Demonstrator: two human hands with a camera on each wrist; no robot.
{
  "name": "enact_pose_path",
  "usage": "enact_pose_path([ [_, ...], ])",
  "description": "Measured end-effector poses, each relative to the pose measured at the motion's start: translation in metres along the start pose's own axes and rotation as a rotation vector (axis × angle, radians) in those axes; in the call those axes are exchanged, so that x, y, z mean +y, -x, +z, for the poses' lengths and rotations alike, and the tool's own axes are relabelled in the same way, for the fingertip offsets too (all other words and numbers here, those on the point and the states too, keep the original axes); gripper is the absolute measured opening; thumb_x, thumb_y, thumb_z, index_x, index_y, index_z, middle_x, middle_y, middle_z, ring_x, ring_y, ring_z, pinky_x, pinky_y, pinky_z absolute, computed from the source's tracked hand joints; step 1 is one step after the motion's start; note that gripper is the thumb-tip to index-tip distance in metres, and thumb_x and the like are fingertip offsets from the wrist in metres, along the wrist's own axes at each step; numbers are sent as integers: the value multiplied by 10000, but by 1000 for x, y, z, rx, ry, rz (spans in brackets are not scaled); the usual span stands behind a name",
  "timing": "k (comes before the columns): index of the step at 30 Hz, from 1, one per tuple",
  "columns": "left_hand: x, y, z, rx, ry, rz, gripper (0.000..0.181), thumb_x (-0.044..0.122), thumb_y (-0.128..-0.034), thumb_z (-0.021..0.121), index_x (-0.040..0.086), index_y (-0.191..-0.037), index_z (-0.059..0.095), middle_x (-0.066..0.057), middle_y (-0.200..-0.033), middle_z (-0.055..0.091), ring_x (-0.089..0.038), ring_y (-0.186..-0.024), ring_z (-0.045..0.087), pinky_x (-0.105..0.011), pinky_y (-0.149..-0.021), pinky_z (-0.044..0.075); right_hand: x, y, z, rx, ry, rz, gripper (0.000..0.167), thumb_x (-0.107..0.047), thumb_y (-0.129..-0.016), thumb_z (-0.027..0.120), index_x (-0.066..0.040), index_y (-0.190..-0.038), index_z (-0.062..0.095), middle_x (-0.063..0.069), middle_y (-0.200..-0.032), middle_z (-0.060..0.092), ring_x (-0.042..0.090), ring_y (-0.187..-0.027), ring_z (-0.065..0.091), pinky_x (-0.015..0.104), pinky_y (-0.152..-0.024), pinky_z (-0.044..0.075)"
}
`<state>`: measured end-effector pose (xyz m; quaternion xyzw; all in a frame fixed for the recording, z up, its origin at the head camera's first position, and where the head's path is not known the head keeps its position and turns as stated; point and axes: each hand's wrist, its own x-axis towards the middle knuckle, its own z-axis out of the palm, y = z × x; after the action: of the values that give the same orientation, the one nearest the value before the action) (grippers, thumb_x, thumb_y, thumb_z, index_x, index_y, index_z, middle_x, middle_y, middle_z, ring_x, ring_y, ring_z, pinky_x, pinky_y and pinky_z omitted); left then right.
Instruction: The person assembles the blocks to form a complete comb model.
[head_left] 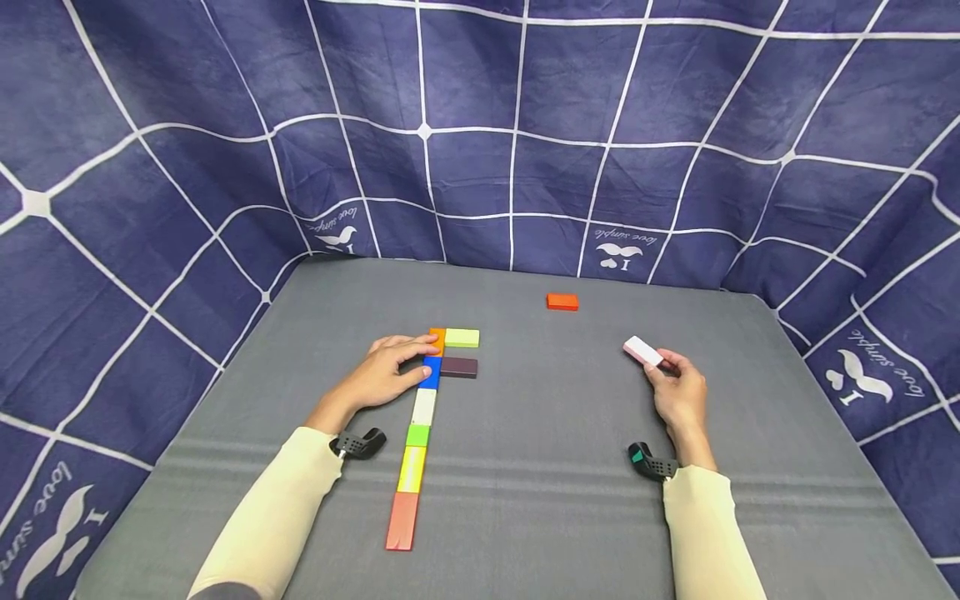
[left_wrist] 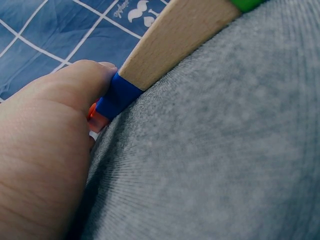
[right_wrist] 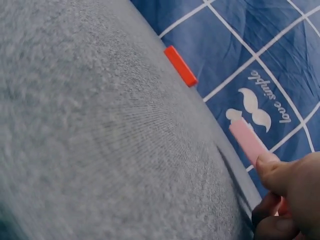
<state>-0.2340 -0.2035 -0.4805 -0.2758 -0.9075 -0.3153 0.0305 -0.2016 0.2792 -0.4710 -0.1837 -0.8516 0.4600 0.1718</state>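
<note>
My left hand rests beside the far end of a row of flat blocks. Its fingertips lie on the orange block, and its thumb touches the blue block; the left wrist view hides most of the fingers. Toward me the row runs on through a pale wooden block, a green one, a yellow block and a salmon-red block. A lime block and a dark brown block jut rightward from the far end. Off to the right, my right hand pinches a pink block between thumb and fingers.
An orange-red block lies alone near the back of the grey cloth surface. A blue curtain with white grid lines hangs around the back and sides.
</note>
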Motion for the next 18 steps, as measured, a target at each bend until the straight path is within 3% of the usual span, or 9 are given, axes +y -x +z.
enact_pose_path([
  [8, -1, 1, 1, 6, 9, 14, 416, 398, -965, 658, 298, -1367, 623, 104, -1530, 497, -195, -1368, 455, -523, -1145, 202, -8, 3, 7, -62, -124, -39, 377, -137, -971, 659, -37, -1330, 605, 128, -1231, 614, -94, -652, 490, 117, -557, 395],
  [18, 0, 1, 0, 0, 5, 4, 422, 398, -967, 654, 294, -1374, 617, 110, -1533, 492, -187, -1372, 449, -513, -1156, 192, -36, 10, 12, -170, -270, -22, 409, -144, -987, 636, -53, -1380, 565, 21, -1197, 538, -20, -679, 498, 140, -510, 382],
])
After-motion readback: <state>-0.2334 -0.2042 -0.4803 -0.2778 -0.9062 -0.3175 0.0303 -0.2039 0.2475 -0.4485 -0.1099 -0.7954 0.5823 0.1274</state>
